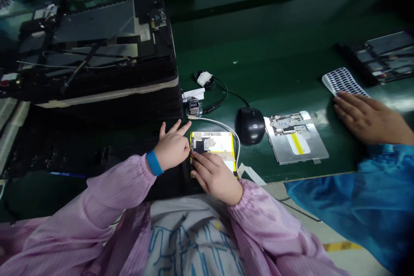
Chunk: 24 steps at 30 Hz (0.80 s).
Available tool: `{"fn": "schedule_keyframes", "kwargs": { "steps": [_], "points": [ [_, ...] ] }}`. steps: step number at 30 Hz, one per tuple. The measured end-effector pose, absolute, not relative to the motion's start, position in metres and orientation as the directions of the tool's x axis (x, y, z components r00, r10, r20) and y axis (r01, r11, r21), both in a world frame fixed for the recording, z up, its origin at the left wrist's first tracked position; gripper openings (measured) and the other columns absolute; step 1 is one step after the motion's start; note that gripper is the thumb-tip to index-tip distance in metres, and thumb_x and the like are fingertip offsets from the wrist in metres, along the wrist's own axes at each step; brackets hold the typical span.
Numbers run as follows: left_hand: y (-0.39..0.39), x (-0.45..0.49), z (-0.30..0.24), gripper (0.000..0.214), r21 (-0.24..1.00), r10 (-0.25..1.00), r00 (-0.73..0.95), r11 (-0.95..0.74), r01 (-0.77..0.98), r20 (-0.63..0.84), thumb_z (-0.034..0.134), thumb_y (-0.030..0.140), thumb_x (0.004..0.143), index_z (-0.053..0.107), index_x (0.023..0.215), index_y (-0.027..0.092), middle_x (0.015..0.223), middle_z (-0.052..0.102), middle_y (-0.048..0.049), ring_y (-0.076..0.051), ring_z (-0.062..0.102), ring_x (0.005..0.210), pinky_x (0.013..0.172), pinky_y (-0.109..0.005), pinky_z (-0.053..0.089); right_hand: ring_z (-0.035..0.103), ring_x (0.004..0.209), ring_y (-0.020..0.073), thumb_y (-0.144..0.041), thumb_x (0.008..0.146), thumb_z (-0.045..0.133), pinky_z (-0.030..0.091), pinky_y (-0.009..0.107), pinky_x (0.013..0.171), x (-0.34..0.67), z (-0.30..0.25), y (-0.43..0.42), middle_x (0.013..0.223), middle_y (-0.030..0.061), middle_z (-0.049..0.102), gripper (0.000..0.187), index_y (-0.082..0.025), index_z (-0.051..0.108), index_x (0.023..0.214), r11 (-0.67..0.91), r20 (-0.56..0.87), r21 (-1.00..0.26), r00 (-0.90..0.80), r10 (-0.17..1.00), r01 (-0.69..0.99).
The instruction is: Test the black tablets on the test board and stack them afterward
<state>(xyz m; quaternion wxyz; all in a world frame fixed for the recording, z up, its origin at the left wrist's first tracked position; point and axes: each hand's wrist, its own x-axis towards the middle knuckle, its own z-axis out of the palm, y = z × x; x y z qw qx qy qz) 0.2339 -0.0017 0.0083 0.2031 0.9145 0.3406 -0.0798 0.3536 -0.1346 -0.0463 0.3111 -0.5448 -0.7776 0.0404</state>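
A flat battery pack (223,144) with yellow edges, silvery faces and a dark strip at its left lies on the dark bench before me. My right hand (215,177) rests over its lower part, fingers together and tips at its left edge. At that same edge is my left hand (171,151), wearing a blue wristband (154,163). Three of its fingers are spread upward, while the index finger and thumb are drawn together by the pack. Whatever lies in that pinch is hidden. Around the pack's right side curves a white cable (231,129).
Stacked laptop-like housings (97,60) stand at the left. A black mouse (250,125), a small metal counter (194,105) and a silver panel (297,138) are beyond the pack. At right, a co-worker's hand (368,116) touches a sticker sheet (343,79).
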Motion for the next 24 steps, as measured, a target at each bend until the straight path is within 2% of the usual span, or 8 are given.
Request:
{"fn": "schedule_keyframes", "kwargs": {
  "steps": [7,12,16,18,21,24],
  "points": [
    [-0.004,0.234,0.01,0.021,0.303,0.599,0.753,-0.689,0.658,-0.274,0.052,0.013,0.075,0.062,0.058,0.019,0.146,0.042,-0.0031,-0.035,0.032,0.137,0.108,-0.066,0.013,0.055,0.086,0.0248,-0.024,0.093,0.046,0.05,0.041,0.073,0.354,-0.047,-0.133,0.12,0.0159,0.063,0.027,-0.01,0.065,0.107,0.413,0.389,-0.385,-0.261,0.883,0.825],
    [-0.004,0.234,0.01,0.02,0.319,0.601,0.752,-0.681,0.659,-0.271,0.052,0.014,0.076,0.061,0.058,0.018,0.146,0.043,-0.0048,-0.034,0.031,0.137,0.108,-0.065,0.012,0.052,0.081,0.0249,-0.024,0.093,0.045,0.049,0.042,0.07,0.353,-0.04,-0.128,0.121,0.0174,0.062,0.026,-0.009,0.063,0.105,0.385,0.303,-0.385,-0.279,0.911,0.839],
    [-0.004,0.232,0.02,0.015,0.375,0.618,0.753,-0.659,0.653,-0.224,0.051,0.022,0.084,0.065,0.081,0.018,0.147,0.041,-0.0105,-0.032,0.029,0.138,0.109,-0.063,0.014,0.053,0.085,0.0235,-0.021,0.093,0.045,0.049,0.04,0.077,0.357,-0.031,-0.127,0.117,0.0159,0.063,0.021,-0.011,0.06,0.103,0.353,0.307,-0.587,-0.203,0.93,0.728],
    [-0.004,0.23,0.028,0.017,0.449,0.516,0.838,-0.715,0.536,-0.179,0.052,0.028,0.087,0.065,0.093,0.019,0.15,0.036,-0.0119,-0.031,0.024,0.141,0.11,-0.06,0.014,0.054,0.089,0.0224,-0.021,0.093,0.046,0.048,0.038,0.08,0.362,-0.025,-0.128,0.107,0.0123,0.066,0.016,-0.015,0.059,0.1,0.328,0.323,-0.708,-0.126,0.938,0.626],
    [-0.006,0.227,0.037,0.017,0.541,0.3,0.938,-0.767,0.344,-0.172,0.054,0.032,0.087,0.065,0.082,0.02,0.145,0.045,-0.0098,-0.029,0.027,0.14,0.112,-0.057,0.012,0.054,0.083,0.0201,-0.024,0.093,0.048,0.047,0.035,0.074,0.37,-0.016,-0.13,0.089,0.0075,0.064,0.012,-0.018,0.057,0.087,0.287,0.3,-0.809,-0.06,0.952,0.512],
    [-0.007,0.225,0.039,0.024,0.576,0.282,0.94,-0.743,0.341,-0.192,0.053,0.028,0.087,0.059,0.066,0.019,0.13,0.059,-0.0076,-0.026,0.041,0.132,0.111,-0.056,0.013,0.053,0.076,0.0173,-0.026,0.094,0.046,0.044,0.031,0.068,0.377,-0.011,-0.132,0.079,0.0044,0.058,0.017,-0.019,0.053,0.081,0.234,0.229,-0.876,-0.062,0.971,0.421]
  ]
}}
